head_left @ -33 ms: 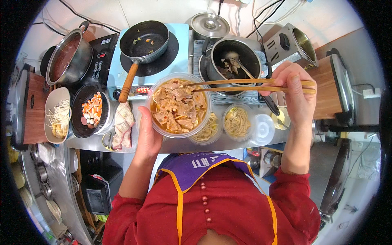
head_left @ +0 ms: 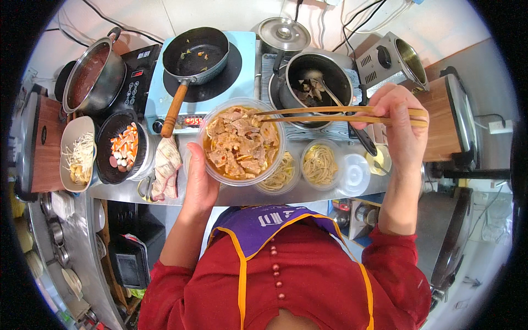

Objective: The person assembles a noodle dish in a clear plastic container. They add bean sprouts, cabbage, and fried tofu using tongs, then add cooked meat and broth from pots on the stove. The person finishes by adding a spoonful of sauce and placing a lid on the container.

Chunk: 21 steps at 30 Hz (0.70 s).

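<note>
My left hand [head_left: 200, 184] holds a round clear plastic bowl [head_left: 243, 182] from its left side, raised above the counter's front edge. Thin slices of cooked meat [head_left: 241, 135] cover the reddish-orange broth inside, with some pale strands at the edges. A pair of long wooden chopsticks [head_left: 352, 117] is gripped in my right hand [head_left: 406, 124], at the right. Their tips touch the meat at the bowl's upper right. Behind and below the bowl, two more clear tubs of noodles stand on the counter: one partly hidden noodle tub [head_left: 280, 175] and another noodle tub [head_left: 320, 165].
A frying pan [head_left: 196, 54] rests on a blue induction cooker [head_left: 242, 82]. Right of it stands a dark pot [head_left: 341, 88] with a ladle. At left are a large pot [head_left: 104, 85], a black basket of sliced sticks [head_left: 107, 168] and a mushroom dish [head_left: 70, 129]. A cloth [head_left: 166, 170] lies nearby.
</note>
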Each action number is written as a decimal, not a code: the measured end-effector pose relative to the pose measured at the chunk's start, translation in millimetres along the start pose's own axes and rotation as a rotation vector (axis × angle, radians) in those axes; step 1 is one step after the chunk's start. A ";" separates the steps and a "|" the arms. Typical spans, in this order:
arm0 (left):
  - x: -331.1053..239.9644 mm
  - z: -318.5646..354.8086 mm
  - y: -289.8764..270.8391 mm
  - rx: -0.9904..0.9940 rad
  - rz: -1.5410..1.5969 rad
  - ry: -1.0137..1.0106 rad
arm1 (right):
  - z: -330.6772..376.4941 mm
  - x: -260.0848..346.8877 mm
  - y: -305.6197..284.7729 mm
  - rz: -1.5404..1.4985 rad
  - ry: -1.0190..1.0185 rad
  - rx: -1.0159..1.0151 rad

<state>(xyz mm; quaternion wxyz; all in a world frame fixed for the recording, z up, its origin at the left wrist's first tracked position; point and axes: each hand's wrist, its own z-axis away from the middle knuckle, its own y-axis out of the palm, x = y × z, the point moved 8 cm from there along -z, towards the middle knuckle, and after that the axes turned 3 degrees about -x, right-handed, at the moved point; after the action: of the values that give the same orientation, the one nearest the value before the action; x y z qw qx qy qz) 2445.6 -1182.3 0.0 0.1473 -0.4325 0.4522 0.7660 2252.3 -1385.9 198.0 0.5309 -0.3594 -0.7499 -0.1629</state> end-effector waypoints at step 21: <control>-6.4 8.1 -9.0 -0.033 0.057 0.066 | -1.7 -4.7 21.2 -0.011 -0.004 0.049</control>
<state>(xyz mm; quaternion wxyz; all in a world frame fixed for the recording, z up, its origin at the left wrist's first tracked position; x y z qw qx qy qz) 2450.6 -1169.6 1.8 0.1034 -0.4468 0.4561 0.7627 2269.4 -1374.1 191.4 0.5370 -0.3425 -0.7568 -0.1469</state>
